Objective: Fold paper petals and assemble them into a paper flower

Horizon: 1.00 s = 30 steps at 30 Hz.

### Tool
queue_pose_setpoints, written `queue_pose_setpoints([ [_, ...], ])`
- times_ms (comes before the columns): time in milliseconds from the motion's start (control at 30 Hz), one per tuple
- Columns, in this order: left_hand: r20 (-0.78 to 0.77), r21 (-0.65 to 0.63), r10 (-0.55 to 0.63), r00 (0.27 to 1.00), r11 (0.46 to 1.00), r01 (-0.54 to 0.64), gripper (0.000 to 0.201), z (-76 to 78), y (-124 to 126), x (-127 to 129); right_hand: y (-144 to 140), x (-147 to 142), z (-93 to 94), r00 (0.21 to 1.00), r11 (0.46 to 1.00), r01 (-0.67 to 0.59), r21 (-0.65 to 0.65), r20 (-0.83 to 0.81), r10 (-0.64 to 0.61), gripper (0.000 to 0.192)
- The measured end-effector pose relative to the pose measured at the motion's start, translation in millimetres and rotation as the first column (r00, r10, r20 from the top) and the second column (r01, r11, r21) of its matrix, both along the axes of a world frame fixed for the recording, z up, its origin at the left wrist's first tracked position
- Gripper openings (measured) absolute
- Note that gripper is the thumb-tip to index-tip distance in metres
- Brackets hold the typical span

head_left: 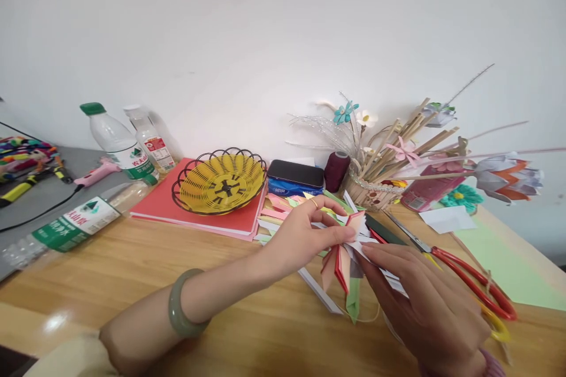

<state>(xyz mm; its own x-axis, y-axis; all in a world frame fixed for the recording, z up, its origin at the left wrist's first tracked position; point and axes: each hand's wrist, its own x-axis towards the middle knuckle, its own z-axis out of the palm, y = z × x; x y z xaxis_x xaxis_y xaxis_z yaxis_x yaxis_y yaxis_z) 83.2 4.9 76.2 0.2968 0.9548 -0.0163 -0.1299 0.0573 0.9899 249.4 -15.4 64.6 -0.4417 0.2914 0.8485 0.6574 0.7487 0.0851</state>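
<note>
My left hand (pixel 305 235), with a ring and a jade-coloured bangle (pixel 179 303) on its wrist, pinches a folded paper piece (pixel 342 268) of red, pale pink and white layers. From the lower right, my right hand (pixel 424 294) grips the white folded paper strips (pixel 391 280) at the same piece, its fingertips close to my left thumb. A green paper strip (pixel 352 303) hangs below the piece. Behind and under my hands lie several pink, white and green paper strips (pixel 274 212), partly hidden.
A yellow woven basket (pixel 227 185) sits on red paper (pixel 154 203). Red-handled scissors (pixel 475 283) lie to the right. At the back stand a thread spool (pixel 336 169) and a stick holder (pixel 375 191) with paper flowers. Plastic bottles (pixel 82 224) and a pink glue gun (pixel 97 171) are left.
</note>
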Motion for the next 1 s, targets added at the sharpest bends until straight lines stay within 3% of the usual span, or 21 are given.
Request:
queue_pose_setpoints([
  [167, 0.039, -0.026, -0.091, 0.995, 0.995, 0.092, 0.026, 4.9, -4, 0, 1, 0, -0.7, 1.000, 1.000, -0.022, 0.010, 0.022, 0.022, 0.009],
  [433, 0.020, 0.033, 0.000, 1.000, 0.999, -0.001, 0.016, 2.4, -5, 0, 0, -2, -3.6, 0.998, 0.997, -0.069, -0.045, -0.009, 0.069, 0.015],
  [567, 0.056, 0.056, 0.034, 0.998, 0.998, -0.037, 0.016, 1.6, -5, -1, 1, -1, -4.9, 0.999, 0.999, -0.036, 0.023, 0.002, 0.036, 0.017],
  [800, 0.289, -0.033, 0.060, 0.955, 0.998, -0.052, 0.028, 4.6, -7, 3, -1, 5, -7.7, 0.999, 0.996, -0.008, 0.090, -0.032, 0.011, 0.022],
  [1000, 0.420, -0.079, 0.067, 0.905, 0.996, -0.038, 0.031, 1.3, -8, 6, 9, 5, -7.5, 0.987, 1.000, -0.015, 0.026, -0.160, 0.019, 0.025],
])
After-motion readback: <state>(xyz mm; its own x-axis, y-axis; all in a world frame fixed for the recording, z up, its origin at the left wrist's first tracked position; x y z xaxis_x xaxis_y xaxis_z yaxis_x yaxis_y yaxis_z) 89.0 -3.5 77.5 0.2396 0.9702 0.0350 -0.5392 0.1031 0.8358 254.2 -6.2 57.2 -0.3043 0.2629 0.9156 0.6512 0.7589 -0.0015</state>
